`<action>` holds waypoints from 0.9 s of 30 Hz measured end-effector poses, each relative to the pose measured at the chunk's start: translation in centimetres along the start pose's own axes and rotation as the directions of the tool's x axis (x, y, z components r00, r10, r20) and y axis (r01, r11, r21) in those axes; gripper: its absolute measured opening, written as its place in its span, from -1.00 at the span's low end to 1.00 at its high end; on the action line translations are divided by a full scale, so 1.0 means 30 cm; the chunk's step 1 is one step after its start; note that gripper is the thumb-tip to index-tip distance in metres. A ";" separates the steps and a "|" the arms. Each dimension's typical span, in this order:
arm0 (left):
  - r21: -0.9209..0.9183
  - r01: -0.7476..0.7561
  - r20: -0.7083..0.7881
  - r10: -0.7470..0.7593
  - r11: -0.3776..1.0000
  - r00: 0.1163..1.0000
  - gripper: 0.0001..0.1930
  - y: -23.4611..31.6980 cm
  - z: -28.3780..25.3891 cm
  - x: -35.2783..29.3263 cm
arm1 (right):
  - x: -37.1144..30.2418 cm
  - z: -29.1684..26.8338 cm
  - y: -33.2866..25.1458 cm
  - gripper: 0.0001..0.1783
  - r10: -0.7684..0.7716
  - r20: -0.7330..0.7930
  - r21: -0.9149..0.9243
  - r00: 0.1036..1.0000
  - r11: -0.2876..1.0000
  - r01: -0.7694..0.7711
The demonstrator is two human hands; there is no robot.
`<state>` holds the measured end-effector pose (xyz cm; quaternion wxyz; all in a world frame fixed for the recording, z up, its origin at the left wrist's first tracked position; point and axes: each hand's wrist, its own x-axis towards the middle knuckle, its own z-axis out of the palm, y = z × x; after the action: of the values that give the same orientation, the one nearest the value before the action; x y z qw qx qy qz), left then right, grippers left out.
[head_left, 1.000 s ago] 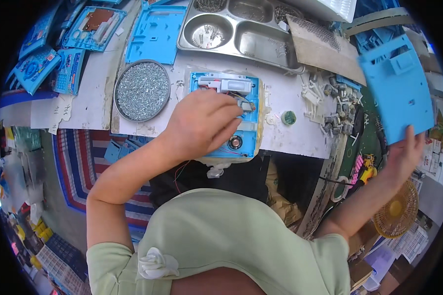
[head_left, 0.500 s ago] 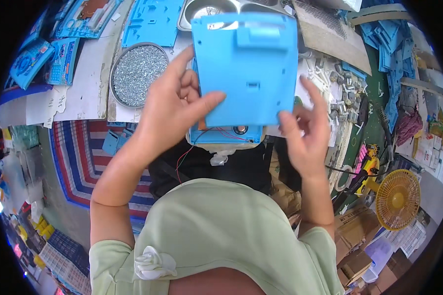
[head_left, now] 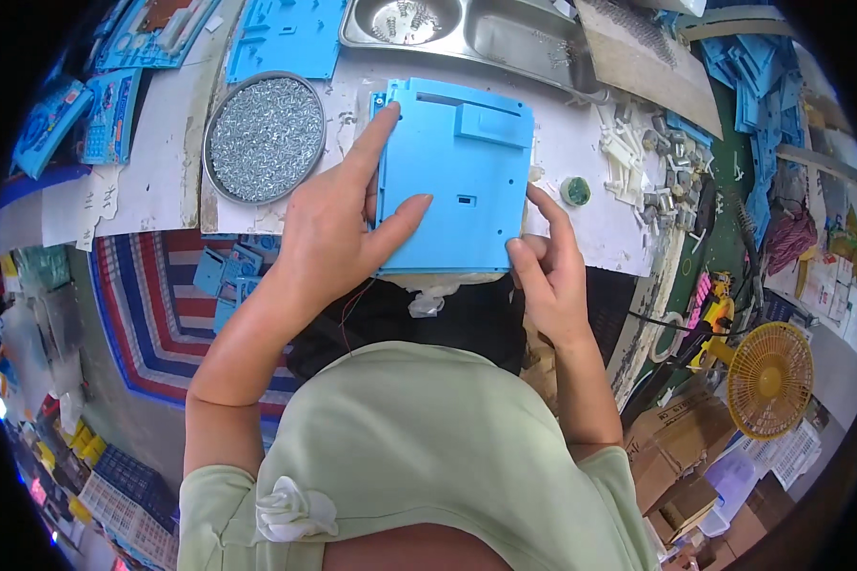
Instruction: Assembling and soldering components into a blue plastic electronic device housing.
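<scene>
A flat blue panel [head_left: 452,181] lies at the near edge of the white table [head_left: 600,243], in front of the person's chest, with a hand at either side of it. The left hand [head_left: 328,224] has its index finger stretched along the panel's upper left edge and its thumb over the top face; its other fingers curl beside the left edge and are partly hidden. The right hand [head_left: 554,276] has its thumb by the lower right corner and its index finger along the right edge, the rest folded behind. The hands are apart, the panel between them; whether they clamp it or merely press it cannot be told. The panel covers nearly everything below it: only a sliver of another blue part [head_left: 379,101] shows at the upper left corner. Thin wires [head_left: 348,314] hang below the left hand, their upper ends out of sight. To the left stands a round dish [head_left: 207,152] of small metal pieces, too fine to make out singly. The steel tray [head_left: 466,27] is cut off by the top edge. On the right, white plastic pieces [head_left: 623,169] and metal cylinders [head_left: 671,202] overlap in a jumble.
</scene>
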<state>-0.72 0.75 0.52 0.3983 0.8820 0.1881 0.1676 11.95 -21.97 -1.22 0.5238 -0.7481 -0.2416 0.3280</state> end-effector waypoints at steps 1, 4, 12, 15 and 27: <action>-0.020 0.017 0.001 -0.017 1.000 1.000 -0.21 0.002 0.000 0.000 | -0.001 -0.001 0.006 -0.33 -0.009 -0.002 -0.021 1.000 1.000 0.009; -0.069 0.076 -0.001 -0.077 0.995 0.997 -0.21 0.009 0.000 -0.009 | 0.000 -0.012 0.003 -0.29 -0.036 0.031 -0.102 0.999 0.994 0.039; -0.260 0.193 -0.109 -0.227 0.946 0.968 -0.32 -0.025 0.057 -0.077 | 0.030 -0.035 -0.011 -0.21 -0.080 0.147 -0.100 0.986 0.990 0.095; -0.095 0.149 -0.130 -0.160 0.984 0.978 -0.36 -0.014 0.047 -0.091 | 0.035 -0.041 -0.018 -0.22 -0.092 0.158 -0.212 0.983 0.969 0.125; 0.031 0.147 -0.095 -0.144 0.989 0.985 -0.53 -0.028 0.043 -0.132 | 0.065 -0.044 -0.143 -0.22 -0.208 0.302 -0.769 0.930 0.524 0.367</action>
<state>-3.78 -1.41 -1.49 0.3837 0.8645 0.2734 0.1750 14.16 -19.97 2.67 0.1450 -0.8218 -0.5295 0.1521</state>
